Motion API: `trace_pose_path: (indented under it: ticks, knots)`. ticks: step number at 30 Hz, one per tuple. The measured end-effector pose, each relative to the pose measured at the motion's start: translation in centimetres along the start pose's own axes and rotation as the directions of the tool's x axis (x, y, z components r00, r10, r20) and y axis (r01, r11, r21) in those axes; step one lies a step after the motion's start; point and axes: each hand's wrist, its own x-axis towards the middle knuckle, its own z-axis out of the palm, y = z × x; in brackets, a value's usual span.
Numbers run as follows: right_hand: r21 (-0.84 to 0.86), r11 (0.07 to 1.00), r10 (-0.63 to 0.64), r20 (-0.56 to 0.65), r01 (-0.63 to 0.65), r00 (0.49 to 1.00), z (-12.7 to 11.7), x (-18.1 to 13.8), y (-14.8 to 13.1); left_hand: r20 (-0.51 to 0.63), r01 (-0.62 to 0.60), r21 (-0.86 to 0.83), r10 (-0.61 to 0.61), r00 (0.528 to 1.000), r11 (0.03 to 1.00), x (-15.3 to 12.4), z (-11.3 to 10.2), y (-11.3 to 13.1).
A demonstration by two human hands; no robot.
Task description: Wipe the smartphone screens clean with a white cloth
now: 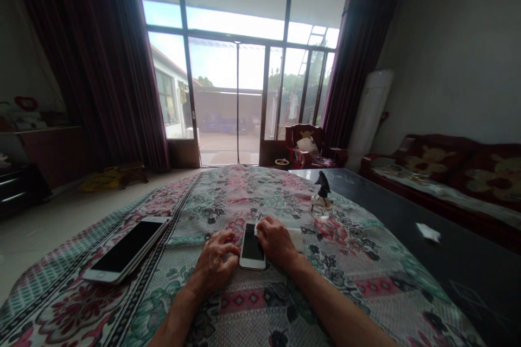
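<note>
A small white phone (252, 249) with a dark screen lies face up on the flowered cloth (228, 195). My left hand (215, 261) rests against its left edge with the fingers curled. My right hand (278, 239) lies over the phone's upper right corner, fingers bent and pressed on a small white piece (296, 237) that shows beside it; I cannot make out what that piece is. A larger white phone (128, 248) lies face up to the left, apart from both hands.
A small clear spray bottle (321, 198) with a black top stands beyond my right hand. The dark table (407, 217) shows at the right with a crumpled white scrap (429, 232). A sofa (456, 173) is further right; glass doors are ahead.
</note>
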Motion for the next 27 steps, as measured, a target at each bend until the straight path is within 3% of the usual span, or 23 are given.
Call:
trace_pose_path:
  ticks: [3,7,12,18,23,27]
  knots:
    - [0.084,0.993,-0.085,0.014,0.083,0.996,0.3,0.0,-0.7,-0.034,-0.012,-0.012,0.012,0.999,1.000,0.1,0.1,0.1]
    - [0.160,0.963,-0.225,0.042,0.215,0.974,0.7,0.0,-1.6,-0.177,0.088,0.038,-0.080,0.981,0.995,0.3,0.2,-0.3]
    - [0.183,0.955,-0.246,0.051,0.233,0.968,0.8,0.0,-1.6,-0.232,0.200,0.122,-0.168,0.958,0.972,0.5,0.5,-1.2]
    - [0.188,0.950,-0.260,0.046,0.248,0.964,0.9,0.0,-1.4,-0.018,0.165,0.107,-0.164,0.986,0.980,0.3,0.3,-0.6]
    - [0.217,0.948,-0.250,0.047,0.235,0.967,0.8,0.1,-1.4,0.187,0.193,0.055,-0.200,0.962,0.980,0.0,-1.1,0.0]
    - [0.236,0.946,-0.240,0.054,0.221,0.969,0.9,0.4,-1.5,0.223,0.189,0.041,-0.194,0.955,0.981,0.0,-1.2,-0.5]
